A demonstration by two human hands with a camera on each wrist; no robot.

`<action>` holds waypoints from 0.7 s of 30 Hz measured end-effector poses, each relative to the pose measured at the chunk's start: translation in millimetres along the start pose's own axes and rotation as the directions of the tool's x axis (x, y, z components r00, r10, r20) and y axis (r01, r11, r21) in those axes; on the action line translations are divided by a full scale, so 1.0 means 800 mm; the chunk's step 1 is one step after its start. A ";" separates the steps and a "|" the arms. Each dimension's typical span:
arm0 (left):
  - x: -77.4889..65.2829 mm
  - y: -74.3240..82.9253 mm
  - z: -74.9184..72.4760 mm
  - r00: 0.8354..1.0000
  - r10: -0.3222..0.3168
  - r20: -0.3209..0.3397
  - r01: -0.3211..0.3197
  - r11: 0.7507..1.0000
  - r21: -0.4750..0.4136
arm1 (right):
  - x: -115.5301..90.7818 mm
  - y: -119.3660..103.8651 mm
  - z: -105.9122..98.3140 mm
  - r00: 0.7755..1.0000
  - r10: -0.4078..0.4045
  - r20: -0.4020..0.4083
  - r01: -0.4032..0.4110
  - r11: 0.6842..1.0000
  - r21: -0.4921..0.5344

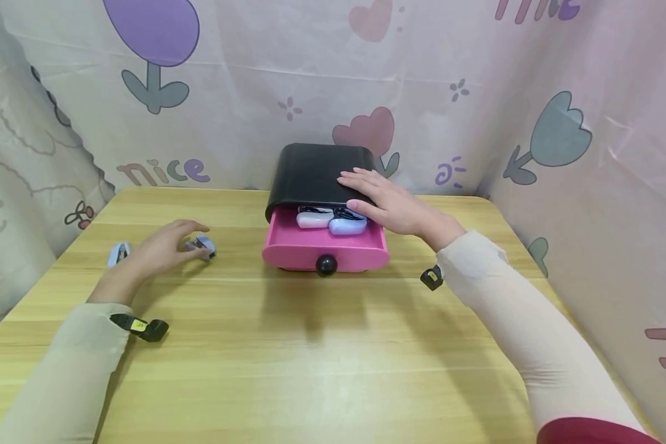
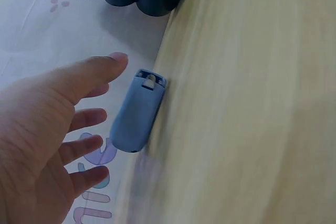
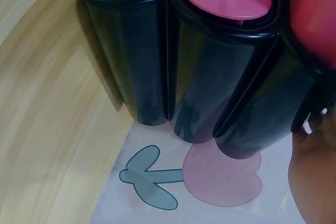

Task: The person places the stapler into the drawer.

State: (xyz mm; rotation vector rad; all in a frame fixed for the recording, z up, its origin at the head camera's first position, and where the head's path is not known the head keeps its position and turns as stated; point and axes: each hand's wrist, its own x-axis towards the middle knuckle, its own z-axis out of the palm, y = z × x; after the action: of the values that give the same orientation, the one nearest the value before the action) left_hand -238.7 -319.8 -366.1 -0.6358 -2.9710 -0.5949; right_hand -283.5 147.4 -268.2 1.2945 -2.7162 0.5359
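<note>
Seemingly readied a pickup, with left grip loosely parted by the blue stapler left of the black cabinet and right grip flat atop it; probably needed pinching next

Left hand spread; right hand palm-down, seemingly flat.

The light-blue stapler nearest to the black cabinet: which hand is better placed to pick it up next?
Probably the left hand: its fingers are parted beside the stapler. The right hand is farther off, resting on the black cabinet.
</note>
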 end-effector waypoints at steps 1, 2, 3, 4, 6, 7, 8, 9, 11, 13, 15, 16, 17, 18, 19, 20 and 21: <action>0.000 -0.001 0.001 1.000 0.005 0.009 -0.005 1.000 -0.002 | 0.000 0.000 0.000 1.000 0.002 0.001 -0.002 1.000 0.003; 0.001 -0.002 0.003 1.000 0.010 0.019 -0.009 1.000 -0.003 | -0.001 0.000 -0.001 1.000 0.003 0.002 -0.003 1.000 0.008; 0.001 -0.003 0.005 1.000 0.013 0.029 -0.013 1.000 -0.005 | -0.001 0.000 -0.001 1.000 0.003 0.002 -0.003 1.000 0.014; 0.002 -0.005 0.007 0.999 0.014 0.036 -0.013 1.000 -0.006 | -0.001 -0.001 -0.001 1.000 0.003 0.001 -0.003 1.000 0.020; 0.002 -0.006 0.010 0.999 0.017 0.049 -0.016 1.000 -0.009 | -0.002 -0.001 -0.001 1.000 0.005 0.000 -0.005 1.000 0.031; 0.002 -0.007 0.012 0.998 0.016 0.053 -0.015 1.000 -0.009 | -0.001 -0.001 -0.001 1.000 0.007 0.002 -0.007 0.999 0.035; 0.001 -0.007 0.013 0.998 0.015 0.057 -0.014 1.000 -0.010 | 0.000 -0.002 0.000 1.000 0.008 0.004 -0.008 0.999 0.038; 0.000 -0.008 0.013 0.998 0.012 0.059 -0.012 1.000 -0.013 | 0.000 -0.002 0.000 1.000 0.012 0.006 -0.012 0.999 0.040; 0.000 -0.007 0.013 0.998 0.010 0.064 -0.010 1.000 -0.013 | 0.000 -0.002 0.001 1.000 0.020 0.008 -0.021 0.999 0.042; -0.001 -0.006 0.013 0.997 0.005 0.075 -0.004 1.000 -0.013 | -0.001 -0.001 0.002 1.000 0.029 0.010 -0.029 0.999 0.045; -0.001 -0.005 0.013 0.997 0.002 0.083 -0.001 1.000 -0.015 | -0.001 -0.001 0.002 0.999 0.033 0.005 -0.033 0.998 0.044; -0.001 -0.004 0.013 0.996 0.001 0.089 0.001 1.000 -0.016 | -0.001 -0.001 0.002 0.999 0.033 0.002 -0.033 0.998 0.044; -0.001 -0.003 0.013 0.996 0.001 0.093 0.000 1.000 -0.017 | -0.001 -0.001 0.002 0.999 0.034 0.000 -0.034 0.998 0.045; -0.001 -0.003 0.013 0.995 0.001 0.098 0.000 1.000 -0.016 | -0.001 -0.002 0.002 0.999 0.033 -0.001 -0.033 0.999 0.043; -0.001 -0.004 0.013 0.995 0.001 0.101 0.001 1.000 -0.016 | -0.001 -0.002 0.002 1.000 0.030 -0.001 -0.030 0.999 0.042; -0.002 -0.004 0.013 0.995 0.001 0.103 0.001 1.000 -0.019 | -0.001 -0.002 0.001 1.000 0.029 -0.001 -0.029 0.999 0.043; -0.002 -0.004 0.013 0.995 0.000 0.105 0.002 1.000 -0.020 | 0.000 -0.003 0.001 1.000 0.028 0.000 -0.028 0.999 0.044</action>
State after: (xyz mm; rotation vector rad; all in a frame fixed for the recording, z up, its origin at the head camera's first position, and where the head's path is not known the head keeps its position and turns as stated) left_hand -237.8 -319.3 -377.0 -0.6882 -3.0656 -0.6114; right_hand -281.7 146.0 -268.8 1.2674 -2.7410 0.6013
